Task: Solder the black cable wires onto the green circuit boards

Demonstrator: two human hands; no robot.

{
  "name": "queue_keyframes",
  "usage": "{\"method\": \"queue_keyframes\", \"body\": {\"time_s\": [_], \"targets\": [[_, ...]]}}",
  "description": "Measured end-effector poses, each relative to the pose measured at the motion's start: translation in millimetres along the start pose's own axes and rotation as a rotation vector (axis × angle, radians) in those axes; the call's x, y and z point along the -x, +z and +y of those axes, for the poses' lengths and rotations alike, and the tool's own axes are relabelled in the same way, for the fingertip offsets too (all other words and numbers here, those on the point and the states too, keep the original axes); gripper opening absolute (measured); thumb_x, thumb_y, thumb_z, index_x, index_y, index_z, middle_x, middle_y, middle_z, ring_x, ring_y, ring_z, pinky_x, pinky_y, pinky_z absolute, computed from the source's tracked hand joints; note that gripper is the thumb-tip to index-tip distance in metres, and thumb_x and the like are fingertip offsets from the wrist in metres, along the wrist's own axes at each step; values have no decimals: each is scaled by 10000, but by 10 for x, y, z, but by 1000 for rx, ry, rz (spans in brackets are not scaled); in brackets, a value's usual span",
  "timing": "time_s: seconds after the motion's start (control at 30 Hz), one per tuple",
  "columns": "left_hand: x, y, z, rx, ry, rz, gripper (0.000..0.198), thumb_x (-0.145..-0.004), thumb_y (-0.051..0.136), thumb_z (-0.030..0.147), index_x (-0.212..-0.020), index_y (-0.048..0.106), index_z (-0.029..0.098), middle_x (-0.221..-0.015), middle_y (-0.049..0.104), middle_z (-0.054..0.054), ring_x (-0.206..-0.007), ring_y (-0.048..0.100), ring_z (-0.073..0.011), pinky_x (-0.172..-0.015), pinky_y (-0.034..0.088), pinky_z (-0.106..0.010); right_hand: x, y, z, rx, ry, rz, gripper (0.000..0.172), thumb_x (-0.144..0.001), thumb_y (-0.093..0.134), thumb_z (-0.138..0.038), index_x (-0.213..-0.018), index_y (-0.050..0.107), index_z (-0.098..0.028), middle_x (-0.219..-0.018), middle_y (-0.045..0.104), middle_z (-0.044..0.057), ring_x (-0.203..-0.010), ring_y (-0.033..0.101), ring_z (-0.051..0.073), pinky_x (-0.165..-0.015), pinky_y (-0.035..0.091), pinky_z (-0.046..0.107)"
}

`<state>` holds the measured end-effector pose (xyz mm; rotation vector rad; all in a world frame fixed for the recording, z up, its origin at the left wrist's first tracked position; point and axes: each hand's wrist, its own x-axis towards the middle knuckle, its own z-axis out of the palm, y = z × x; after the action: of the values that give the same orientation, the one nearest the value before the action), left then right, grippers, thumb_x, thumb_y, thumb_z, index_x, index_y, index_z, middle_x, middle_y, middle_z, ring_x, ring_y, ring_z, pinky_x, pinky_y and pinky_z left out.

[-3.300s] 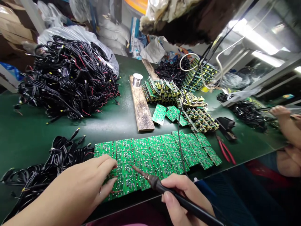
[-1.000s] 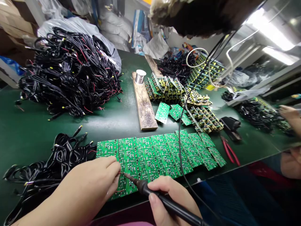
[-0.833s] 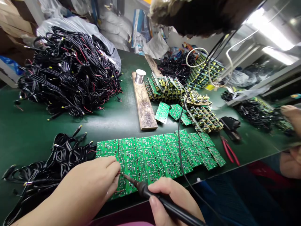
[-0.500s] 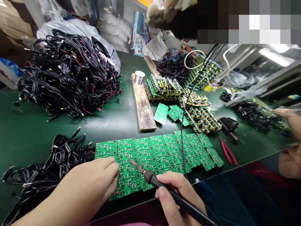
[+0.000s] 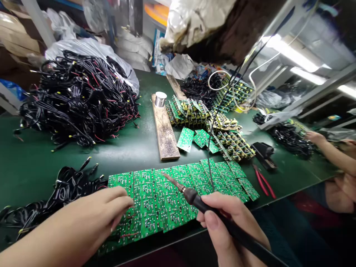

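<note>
A soldering iron (image 5: 191, 196) is gripped in my right hand (image 5: 230, 226) like a pen, its tip over the upper part of the boards. Green circuit boards (image 5: 178, 196) lie side by side in a row, solder side up. My left hand (image 5: 111, 207) hovers over the left end of this row, fingers bent and slightly apart, with no held thing visible. Its palm side is hidden. A short red wire (image 5: 129, 234) lies across a board below that hand. Black cables (image 5: 75, 181) are bunched behind my left wrist.
A large heap of black cables (image 5: 80, 100) stands back left. Beyond the boards lies a wooden strip (image 5: 167, 141) with a silver roll (image 5: 160, 99) on it. Stacked boards (image 5: 233, 144), red-handled pliers (image 5: 264, 181) and a hanging black cord (image 5: 210, 163) are right. Another person's hand (image 5: 315, 138) works far right.
My right hand has moved the soldering iron up and right across the boards. My left hand has drawn back left, and its fingers have loosened from their pinch. The view has tilted slightly.
</note>
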<state>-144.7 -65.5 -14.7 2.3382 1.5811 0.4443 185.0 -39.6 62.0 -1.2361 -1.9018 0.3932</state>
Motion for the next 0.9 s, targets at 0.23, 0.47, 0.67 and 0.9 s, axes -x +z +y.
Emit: {"method": "queue_keyframes", "body": {"time_s": [0.23, 0.47, 0.67, 0.9], "targets": [[-338, -293, -156, -135, -60, 49, 496, -1007, 446, 164, -1201, 881, 304, -1016, 768, -81, -858, 742, -250, -781, 595, -376, -171, 739, 12, -282, -122, -13, 330, -1059, 666, -106, -1285, 734, -337, -1107, 753, -17, -873, 769, 114, -805, 672, 218], [-304, -201, -3, 68, -38, 178, 511, -1191, 422, 450, -1045, 892, 313, -1018, 870, -21, -868, 837, -194, -767, 648, -285, -219, 1407, -86, -508, -114, -88, 524, -969, 643, 15, -1400, 670, -283, -1200, 698, 35, -1026, 756, 156, -923, 698, 264], [-240, -154, -37, 73, -38, 223, 571, -1227, 361, 550, -1110, 876, 334, -1073, 892, 9, -902, 857, -191, -805, 668, -293, -245, 1474, -113, -512, -104, -117, 551, -986, 626, 14, -1432, 638, -309, -1221, 677, 31, -982, 769, 150, -855, 702, 266], [-202, -149, -50, 150, -182, 95, 418, -1183, 438, 478, -1107, 829, 349, -1045, 873, 22, -853, 829, -209, -722, 604, -339, -197, 1536, -71, -444, -84, -101, 515, -995, 604, 1, -1406, 657, -305, -1201, 696, 28, -1036, 761, 178, -971, 704, 342]]}}
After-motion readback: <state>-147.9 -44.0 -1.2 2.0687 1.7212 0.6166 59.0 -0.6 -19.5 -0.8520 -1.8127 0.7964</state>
